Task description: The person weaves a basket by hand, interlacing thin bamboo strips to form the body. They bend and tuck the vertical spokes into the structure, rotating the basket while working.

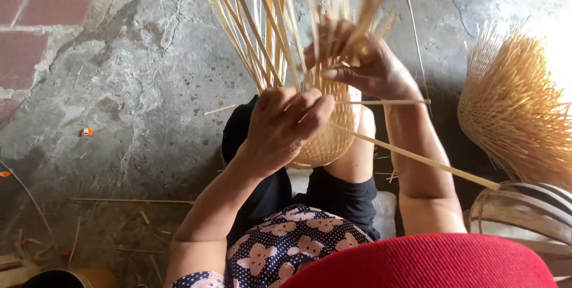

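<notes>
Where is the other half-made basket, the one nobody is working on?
In the head view, the unfinished basket lies on the concrete floor at the right edge, beside the right hand, just above a stack of bent bamboo hoops.

Floor [137, 73] is rough, cracked grey concrete, with a patch of red brick [36, 8] in the upper left of the frame. Loose bamboo slivers [134, 200] are scattered all over it, a tiny orange scrap [87, 132] sits at left, and a half-woven basket [512, 109] lies at right.
</notes>
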